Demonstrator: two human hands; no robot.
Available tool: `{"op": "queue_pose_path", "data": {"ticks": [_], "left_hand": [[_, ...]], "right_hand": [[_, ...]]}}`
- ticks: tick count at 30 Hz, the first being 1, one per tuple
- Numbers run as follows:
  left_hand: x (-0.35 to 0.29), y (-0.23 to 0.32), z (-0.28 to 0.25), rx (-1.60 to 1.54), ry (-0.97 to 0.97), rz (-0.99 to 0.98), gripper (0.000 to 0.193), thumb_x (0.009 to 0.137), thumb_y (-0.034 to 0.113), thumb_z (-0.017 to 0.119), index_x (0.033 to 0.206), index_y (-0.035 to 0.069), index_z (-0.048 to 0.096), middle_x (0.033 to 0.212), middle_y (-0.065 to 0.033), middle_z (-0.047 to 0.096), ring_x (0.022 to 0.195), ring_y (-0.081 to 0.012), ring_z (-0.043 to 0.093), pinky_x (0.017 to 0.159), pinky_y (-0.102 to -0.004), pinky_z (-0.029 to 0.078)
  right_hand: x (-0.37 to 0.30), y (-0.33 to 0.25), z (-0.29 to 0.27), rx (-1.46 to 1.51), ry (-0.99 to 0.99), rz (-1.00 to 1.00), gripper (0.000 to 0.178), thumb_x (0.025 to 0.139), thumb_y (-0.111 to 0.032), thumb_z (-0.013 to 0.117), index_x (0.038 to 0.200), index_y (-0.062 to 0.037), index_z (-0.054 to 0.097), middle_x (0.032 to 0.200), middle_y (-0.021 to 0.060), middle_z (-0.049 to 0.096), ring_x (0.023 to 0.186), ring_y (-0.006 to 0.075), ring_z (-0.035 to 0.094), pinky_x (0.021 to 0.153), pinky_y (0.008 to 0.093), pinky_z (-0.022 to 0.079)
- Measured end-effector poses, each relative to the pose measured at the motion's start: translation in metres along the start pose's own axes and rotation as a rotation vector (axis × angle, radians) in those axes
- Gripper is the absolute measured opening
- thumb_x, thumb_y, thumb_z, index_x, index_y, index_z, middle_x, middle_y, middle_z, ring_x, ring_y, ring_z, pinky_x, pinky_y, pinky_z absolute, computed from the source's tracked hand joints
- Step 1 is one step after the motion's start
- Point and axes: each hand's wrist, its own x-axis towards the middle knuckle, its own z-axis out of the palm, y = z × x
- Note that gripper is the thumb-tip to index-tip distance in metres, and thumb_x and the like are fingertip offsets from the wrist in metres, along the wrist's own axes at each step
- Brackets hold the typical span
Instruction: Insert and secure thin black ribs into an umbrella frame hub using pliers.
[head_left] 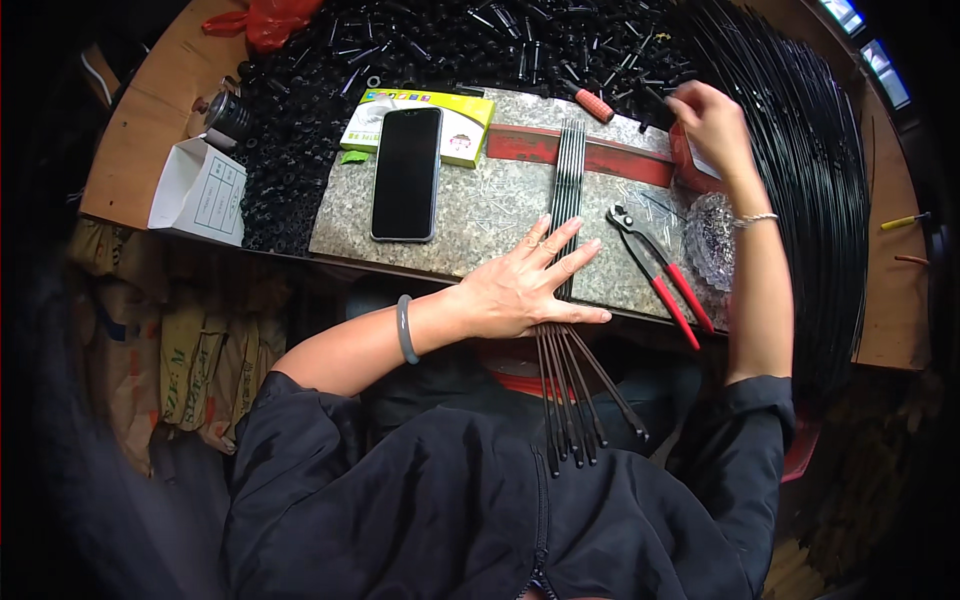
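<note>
My left hand (515,285) lies flat with spread fingers on a bundle of thin black rods (571,165). The rods run side by side across a red metal bar (622,160) on a speckled stone slab (470,225). Their knobbed lower ends fan out past the slab's near edge, over my lap. At the far right my right hand (710,125) is raised beside a red container (690,165), its fingers curled into a pinch. Whatever is between those fingertips, if anything, I cannot make out. Red-handled pliers (660,275) lie right of the rods, jaws pointing away from me.
A black phone (407,175) leans over a yellow-green box (465,125) on the left. Behind spreads a heap of black parts (440,45). A red-handled tool (593,103), a clear dish (710,240), long black rods (800,200) and an open white carton (205,190) surround the slab.
</note>
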Motion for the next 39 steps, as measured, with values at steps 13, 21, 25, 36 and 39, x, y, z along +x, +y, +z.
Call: {"op": "queue_pose_path", "data": {"ticks": [13,21,25,36,39], "left_hand": [[-0.002,0.003,0.001,0.018,0.003,0.005,0.077,0.063,0.030,0.070,0.130,0.044,0.037,0.138,-0.0196,0.030,0.128,-0.0464,0.026,0.102,-0.0598,0.026],[-0.001,0.002,-0.001,0.019,0.001,-0.011,0.069,0.070,0.028,0.064,0.131,0.044,0.036,0.138,-0.0201,0.031,0.127,-0.0459,0.029,0.101,-0.0591,0.028],[0.002,0.002,-0.003,0.004,0.051,-0.018,0.058,0.079,0.017,0.053,0.128,0.045,0.041,0.138,-0.0195,0.033,0.126,-0.0447,0.032,0.097,-0.0572,0.035],[-0.001,0.001,0.003,0.030,0.018,-0.015,0.070,0.068,0.029,0.066,0.130,0.044,0.037,0.137,-0.0199,0.032,0.128,-0.0456,0.028,0.100,-0.0589,0.029],[-0.002,0.001,0.000,0.024,-0.001,-0.022,0.071,0.067,0.029,0.066,0.130,0.044,0.037,0.137,-0.0201,0.032,0.128,-0.0456,0.028,0.100,-0.0590,0.029]], "right_hand": [[-0.025,0.048,-0.013,-0.158,-0.018,-0.004,0.012,0.079,-0.013,0.060,0.083,-0.0015,0.061,0.082,0.0169,0.062,0.078,0.0340,0.060,0.073,0.0400,0.048],[-0.007,0.002,-0.002,-0.118,-0.114,0.119,0.017,0.076,-0.018,0.063,0.087,-0.0041,0.064,0.087,0.0150,0.065,0.085,0.0315,0.062,0.074,0.0390,0.048],[-0.013,0.043,-0.004,-0.186,-0.297,0.219,0.017,0.074,-0.017,0.067,0.085,-0.0045,0.068,0.082,0.0172,0.065,0.081,0.0303,0.064,0.075,0.0371,0.050],[-0.020,0.003,-0.006,0.001,0.151,-0.088,0.016,0.083,-0.020,0.060,0.092,-0.0081,0.065,0.082,0.0089,0.065,0.081,0.0232,0.060,0.070,0.0329,0.048],[-0.013,-0.029,0.025,0.364,-0.214,-0.016,0.022,0.084,-0.021,0.061,0.090,-0.0002,0.065,0.075,0.0125,0.064,0.067,0.0174,0.059,0.065,0.0288,0.046]]}}
